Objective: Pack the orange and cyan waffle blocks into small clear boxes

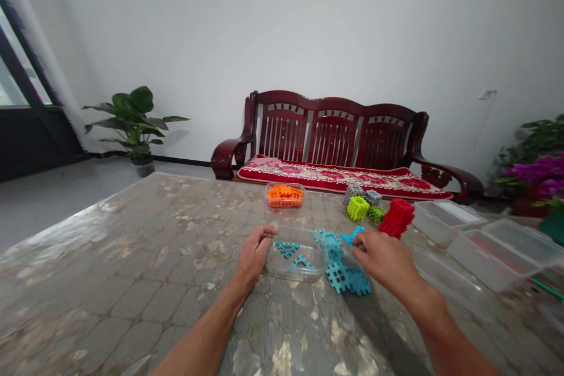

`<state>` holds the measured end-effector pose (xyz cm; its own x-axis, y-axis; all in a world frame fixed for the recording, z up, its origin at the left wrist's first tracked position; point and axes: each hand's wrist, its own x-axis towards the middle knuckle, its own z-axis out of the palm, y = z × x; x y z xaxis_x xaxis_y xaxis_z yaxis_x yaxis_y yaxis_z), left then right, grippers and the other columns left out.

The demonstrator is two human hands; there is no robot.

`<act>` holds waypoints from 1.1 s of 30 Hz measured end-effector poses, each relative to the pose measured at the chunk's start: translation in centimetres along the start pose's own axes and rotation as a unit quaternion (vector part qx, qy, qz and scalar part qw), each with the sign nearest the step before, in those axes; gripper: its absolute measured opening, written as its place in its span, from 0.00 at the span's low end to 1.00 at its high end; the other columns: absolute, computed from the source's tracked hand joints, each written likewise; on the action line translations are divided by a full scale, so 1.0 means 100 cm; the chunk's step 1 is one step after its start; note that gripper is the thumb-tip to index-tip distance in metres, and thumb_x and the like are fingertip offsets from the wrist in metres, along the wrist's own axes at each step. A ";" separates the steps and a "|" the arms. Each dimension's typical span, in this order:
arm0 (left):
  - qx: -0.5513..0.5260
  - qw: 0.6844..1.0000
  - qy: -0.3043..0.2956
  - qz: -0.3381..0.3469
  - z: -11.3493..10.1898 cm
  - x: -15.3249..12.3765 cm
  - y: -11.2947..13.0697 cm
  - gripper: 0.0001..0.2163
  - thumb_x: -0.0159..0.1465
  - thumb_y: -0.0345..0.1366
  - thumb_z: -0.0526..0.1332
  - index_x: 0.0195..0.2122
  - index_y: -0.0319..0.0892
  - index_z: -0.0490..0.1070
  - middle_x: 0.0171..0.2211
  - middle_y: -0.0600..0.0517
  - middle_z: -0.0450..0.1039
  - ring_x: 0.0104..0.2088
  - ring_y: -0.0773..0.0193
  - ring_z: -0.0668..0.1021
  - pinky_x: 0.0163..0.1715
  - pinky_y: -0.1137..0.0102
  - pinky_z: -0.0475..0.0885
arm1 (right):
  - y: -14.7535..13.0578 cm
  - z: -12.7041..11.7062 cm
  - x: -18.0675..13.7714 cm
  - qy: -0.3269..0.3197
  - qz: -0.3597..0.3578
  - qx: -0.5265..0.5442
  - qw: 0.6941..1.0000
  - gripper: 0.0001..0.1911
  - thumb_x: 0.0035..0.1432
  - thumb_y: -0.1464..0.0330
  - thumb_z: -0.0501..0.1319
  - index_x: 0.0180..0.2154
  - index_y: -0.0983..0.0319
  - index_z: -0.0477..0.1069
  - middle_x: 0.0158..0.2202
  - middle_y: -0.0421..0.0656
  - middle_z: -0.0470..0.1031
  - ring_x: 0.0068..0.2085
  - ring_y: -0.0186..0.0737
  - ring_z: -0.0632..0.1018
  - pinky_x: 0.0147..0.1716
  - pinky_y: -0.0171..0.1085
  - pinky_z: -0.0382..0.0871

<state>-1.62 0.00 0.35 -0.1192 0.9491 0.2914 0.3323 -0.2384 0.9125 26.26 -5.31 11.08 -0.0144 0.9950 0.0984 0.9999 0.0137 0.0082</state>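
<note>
- Grey-brown patterned tabletop [132, 247] stretches across the foreground, bare toward the left.
- Left hand [254, 255]: fingers bent at the near-left rim of a clear, oblong plastic box [279, 271]; cannot tell whether they grip or only rest.
- Inside that box: a teal, toothed triangular piece [287, 249] and a teal, toothed arched piece [302, 262], lying apart.
- Beyond it, a small clear plastic tub [285, 205] holds bright orange toothed pieces [285, 192].
- Just right of the box, a loose heap of teal, toothed plastic plates [339, 276]. Judging by the layout, work with the teal is partway: two inside, the larger share outside.
- Right hand [374, 251]: thumb and finger pinched on a bright blue plastic piece [352, 236], above the heap.
- Farther right, a lime-green ring-shaped block [358, 208] and a red toothed stack [397, 218] stand unboxed.
</note>
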 end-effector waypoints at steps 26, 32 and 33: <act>0.021 0.999 0.006 0.047 0.004 -0.001 -0.007 0.14 0.56 0.31 0.51 0.35 0.44 0.77 0.47 0.47 0.78 0.52 0.55 0.77 0.57 0.60 0.67 | -0.083 0.047 0.052 -0.162 -0.239 0.088 0.953 0.18 0.49 0.71 0.62 0.41 0.51 0.82 0.41 0.40 0.84 0.42 0.44 0.81 0.34 0.33 0.65; 0.026 0.998 -0.003 0.049 0.004 -0.001 -0.007 0.13 0.56 0.31 0.51 0.32 0.43 0.76 0.45 0.46 0.79 0.51 0.55 0.77 0.57 0.59 0.68 | -0.083 0.035 0.054 -0.148 -0.250 0.016 0.957 0.18 0.50 0.75 0.61 0.40 0.54 0.83 0.42 0.46 0.83 0.43 0.47 0.81 0.37 0.36 0.68; 0.026 0.998 -0.003 0.049 0.004 -0.001 -0.007 0.13 0.56 0.31 0.51 0.32 0.43 0.76 0.45 0.46 0.79 0.51 0.55 0.78 0.57 0.59 0.68 | -0.083 0.035 0.055 -0.146 -0.253 0.023 0.956 0.18 0.51 0.75 0.61 0.40 0.54 0.83 0.43 0.45 0.83 0.44 0.47 0.81 0.38 0.36 0.68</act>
<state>-1.45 0.15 -0.40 -0.0792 0.9231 0.3762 0.3901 -0.3186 0.8639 17.88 0.40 8.09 -0.4998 0.8453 -0.1889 0.8652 0.4976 -0.0624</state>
